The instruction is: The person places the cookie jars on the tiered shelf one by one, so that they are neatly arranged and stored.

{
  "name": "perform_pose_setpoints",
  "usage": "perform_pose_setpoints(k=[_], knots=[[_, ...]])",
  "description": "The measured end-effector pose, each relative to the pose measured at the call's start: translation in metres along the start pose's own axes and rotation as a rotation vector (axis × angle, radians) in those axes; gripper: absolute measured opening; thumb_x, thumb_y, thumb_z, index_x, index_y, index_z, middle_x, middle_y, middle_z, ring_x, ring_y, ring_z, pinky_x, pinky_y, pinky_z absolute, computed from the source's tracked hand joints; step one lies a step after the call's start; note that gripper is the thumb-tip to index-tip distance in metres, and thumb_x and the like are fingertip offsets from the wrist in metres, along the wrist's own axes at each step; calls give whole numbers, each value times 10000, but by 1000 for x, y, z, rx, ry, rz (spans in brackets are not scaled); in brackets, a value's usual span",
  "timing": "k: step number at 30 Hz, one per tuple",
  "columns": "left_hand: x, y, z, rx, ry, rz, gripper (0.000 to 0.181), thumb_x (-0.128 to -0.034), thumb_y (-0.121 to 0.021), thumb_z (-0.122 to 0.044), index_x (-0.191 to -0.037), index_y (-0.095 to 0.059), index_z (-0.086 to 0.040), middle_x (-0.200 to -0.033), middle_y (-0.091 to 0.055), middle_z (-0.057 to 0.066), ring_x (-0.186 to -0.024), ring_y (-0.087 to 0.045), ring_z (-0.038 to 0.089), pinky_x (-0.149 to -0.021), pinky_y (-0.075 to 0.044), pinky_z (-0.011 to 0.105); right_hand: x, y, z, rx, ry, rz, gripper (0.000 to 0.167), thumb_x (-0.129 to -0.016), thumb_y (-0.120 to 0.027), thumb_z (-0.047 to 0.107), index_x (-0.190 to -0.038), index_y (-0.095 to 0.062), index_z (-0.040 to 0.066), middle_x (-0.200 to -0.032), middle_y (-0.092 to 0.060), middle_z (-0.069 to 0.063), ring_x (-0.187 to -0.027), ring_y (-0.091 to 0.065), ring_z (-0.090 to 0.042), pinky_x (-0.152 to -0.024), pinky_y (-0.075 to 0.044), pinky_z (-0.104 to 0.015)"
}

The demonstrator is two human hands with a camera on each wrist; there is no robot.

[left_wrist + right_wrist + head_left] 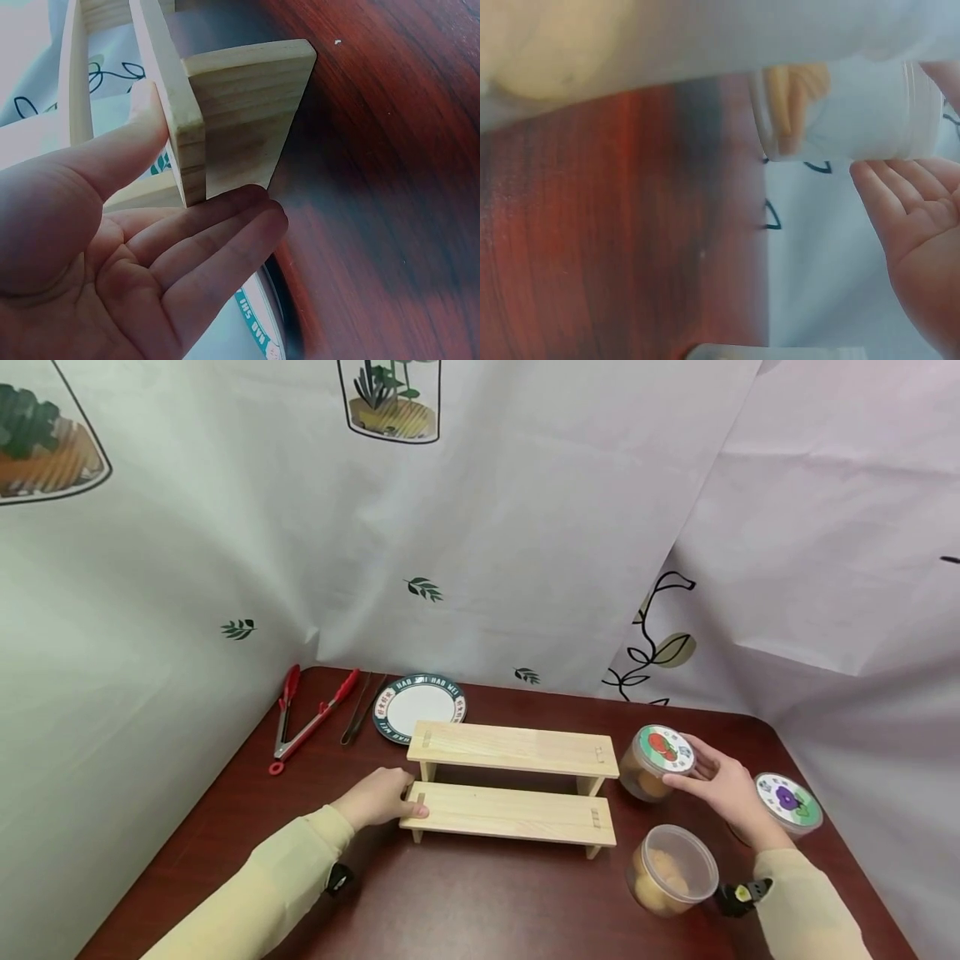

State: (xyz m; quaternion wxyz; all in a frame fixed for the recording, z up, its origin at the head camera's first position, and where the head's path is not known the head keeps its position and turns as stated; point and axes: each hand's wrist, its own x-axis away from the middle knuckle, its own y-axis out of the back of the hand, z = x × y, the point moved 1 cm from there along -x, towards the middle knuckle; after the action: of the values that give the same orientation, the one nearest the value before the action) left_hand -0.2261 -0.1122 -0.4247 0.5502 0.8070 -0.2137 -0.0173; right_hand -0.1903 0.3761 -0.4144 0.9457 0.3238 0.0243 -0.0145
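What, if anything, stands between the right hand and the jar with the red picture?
Nothing visible: the right hand holds the jar with the red picture. The open jar stands nearer, not between them.

Tongs (pixel 303 732): far left; tweezers (pixel 357 720) next, then plate (pixel 420 706);
Rack (pixel 510 814): middle-ish; plate's behind its left end;
Lidded jar (pixel 663 750): right of rack; lidless jar (pixel 699 864) in front; other lidded jar (pixel 787 802) far right;

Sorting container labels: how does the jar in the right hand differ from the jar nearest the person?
- Lid: the gripped jar has a printed lid; the near jar shows none.
- Contact: the right hand holds the gripped jar; no hand grips the near jar.
- Place: the gripped jar is farther from the person than the near jar.

Shared: both are round, see-through and partly filled.
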Motion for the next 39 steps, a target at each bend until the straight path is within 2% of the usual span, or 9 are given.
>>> perform_pose_setpoints(k=[5, 11, 13, 17, 19, 24, 26, 34, 39], knots=[[1, 0, 1, 11, -3, 2, 386, -764, -777, -337, -971, -664, -31, -697, -576, -7, -651, -489, 143, -636, -406, 302, 7, 7, 10, -27, 8, -38, 791, -856, -715, 296, -1477, -290, 50, -1420, -389, -280, -1016, -413, 216, -782, -416, -56], [3, -1, 2, 32, -1, 0, 351, -771, -773, -325, -952, -660, -45, -679, -558, -13, -643, -483, 141, -622, -391, 293, 14, 14, 21, 4, 37, -81, 760, -859, -716, 251, -1466, -311, 35, -1354, -439, -304, -976, -419, 236, -763, -419, -50], [4, -1, 2, 35, 0, -1, 341, -773, -770, -324, -944, -660, -51, -670, -554, -14, -638, -481, 140, -617, -386, 290, 16, 16, 24, 15, 39, -97, 757, -853, -722, 253, -1460, -325, 33, -1331, -471, -281, -964, -432, 235, -752, -426, -54], [4, -1, 2, 38, 2, -2, 341, -775, -768, -327, -945, -659, -53, -669, -552, -17, -635, -480, 137, -613, -383, 285, 18, 18, 31, 29, 30, -123, 757, -839, -735, 279, -1449, -354, 41, -1263, -546, -113, -943, -451, 238, -742, -434, -59], [4, -1, 2, 42, 1, 0, 345, -773, -770, -326, -948, -659, -50, -670, -554, -16, -634, -482, 138, -612, -385, 285, 18, 19, 34, 37, 30, -128, 756, -834, -738, 292, -1447, -363, 55, -1251, -549, -77, -945, -450, 239, -744, -431, -57], [4, 2, -1, 44, -7, -2, 352, -767, -775, -318, -952, -660, -42, -688, -566, -9, -646, -485, 144, -629, -395, 291, 20, 20, 43, 61, 42, -130, 764, -826, -743, 319, -1451, -369, 88, -1302, -518, -222, -958, -437, 236, -745, -424, -49], [4, 2, -2, 44, -6, 0, 362, -766, -776, -318, -964, -660, -39, -698, -568, -7, -654, -485, 147, -637, -395, 293, 21, 20, 47, 62, 48, -138, 763, -822, -748, 316, -1449, -375, 92, -1306, -513, -234, -962, -439, 233, -747, -422, -47], [3, 0, -1, 46, 0, 9, 333, -771, -772, -315, -936, -656, -50, -670, -545, -9, -637, -478, 147, -611, -375, 285, 23, 16, 61, 34, 79, -151, 743, -814, -761, 269, -1442, -396, 110, -1228, -558, 31, -972, -476, 216, -752, -432, -60], [3, -1, 0, 47, 5, 11, 343, -772, -769, -322, -949, -657, -50, -667, -550, -10, -635, -482, 145, -608, -376, 282, 23, 12, 69, 17, 101, -158, 743, -814, -763, 228, -1444, -391, 97, -1239, -557, 18, -977, -481, 210, -765, -425, -56]])
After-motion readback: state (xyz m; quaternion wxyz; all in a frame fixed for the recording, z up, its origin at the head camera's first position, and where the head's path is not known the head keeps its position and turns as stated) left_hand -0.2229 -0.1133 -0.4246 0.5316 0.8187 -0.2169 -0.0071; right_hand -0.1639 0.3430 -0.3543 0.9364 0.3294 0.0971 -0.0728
